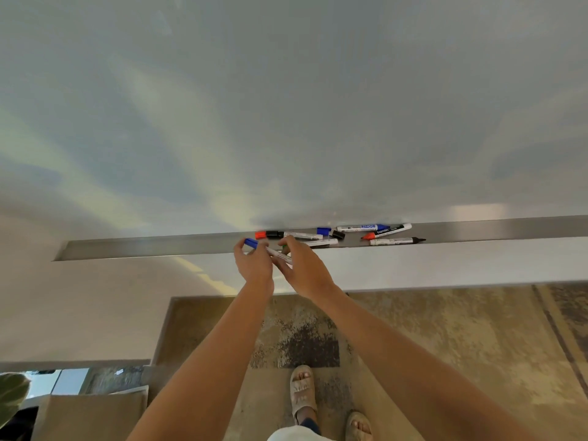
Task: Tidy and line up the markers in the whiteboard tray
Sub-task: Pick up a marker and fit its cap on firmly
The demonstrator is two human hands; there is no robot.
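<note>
A metal whiteboard tray (143, 246) runs across the view below the whiteboard (286, 106). Several markers lie jumbled in it right of centre: a red-capped one (261, 234), a black-capped one (292, 235), a blue-labelled one (362, 227), a red-tipped black one (386, 231) and an uncapped black-tipped one (397, 241). My left hand (254, 265) and my right hand (302, 268) both grip a blue-capped white marker (270, 249) just in front of the tray. A green bit (284, 248) shows under my right fingers.
A loose blue cap (324, 231) and a black cap (338, 234) lie among the markers. The tray's left stretch holds nothing. Below are a patterned rug (445, 345), my sandalled feet (302, 393) and a plant leaf (12, 393) at the bottom left.
</note>
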